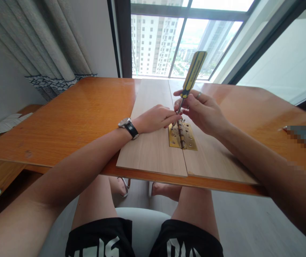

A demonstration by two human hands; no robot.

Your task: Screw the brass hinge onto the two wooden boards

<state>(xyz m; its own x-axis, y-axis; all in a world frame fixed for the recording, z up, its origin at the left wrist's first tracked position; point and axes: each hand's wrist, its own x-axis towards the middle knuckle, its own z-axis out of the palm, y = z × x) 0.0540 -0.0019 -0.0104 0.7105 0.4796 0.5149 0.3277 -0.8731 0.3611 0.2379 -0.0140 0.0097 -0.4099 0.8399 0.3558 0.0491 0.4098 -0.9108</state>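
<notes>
My right hand (205,110) grips a screwdriver (194,73) by its metal shaft, just below the yellow and dark handle. The handle points up, leaning right. My left hand (156,119), with a watch (128,127) at the wrist, rests on the left wooden board (153,153). Its fingers are closed together beside the lower shaft; what they pinch, if anything, is hidden. Below both hands a brass hinge (182,137) lies unfolded across the seam between the left board and the right wooden board (209,160). Fingers partly cover the hinge's upper end and the screwdriver's tip.
Both boards lie on an orange-brown wooden table (99,110) with its near edge above my legs. A blurred-out flat object (305,137) is at the right. White papers (6,123) lie at the far left. Behind the table stands a window (158,46), with a curtain (48,39) beside it.
</notes>
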